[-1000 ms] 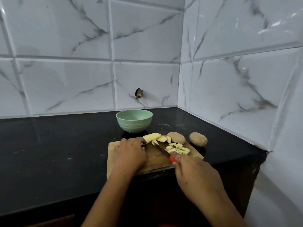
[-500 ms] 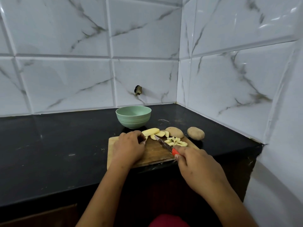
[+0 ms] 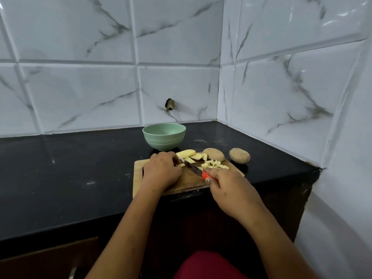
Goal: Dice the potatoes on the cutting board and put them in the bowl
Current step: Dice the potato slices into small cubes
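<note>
A wooden cutting board (image 3: 138,178) lies near the counter's front edge. My left hand (image 3: 161,171) rests on it with curled fingers, holding a potato strip by the blade. My right hand (image 3: 229,188) grips a red-handled knife (image 3: 194,170), whose blade points up-left toward my left fingers. Peeled potato strips (image 3: 187,154) lie at the board's far edge. Diced pieces (image 3: 214,165) sit in a small pile to the right of the blade. A whole unpeeled potato (image 3: 214,154) sits on the board's far right corner. Behind the board stands the green bowl (image 3: 164,136), empty.
A second whole potato (image 3: 239,155) lies on the black counter (image 3: 70,168) right of the board. Tiled walls close the back and right sides, forming a corner. The counter ends at the right, just past the potato.
The knife blade has moved left, from beside the diced pile toward my left fingers. My left hand stayed on the board. The camera tilted down a little.
</note>
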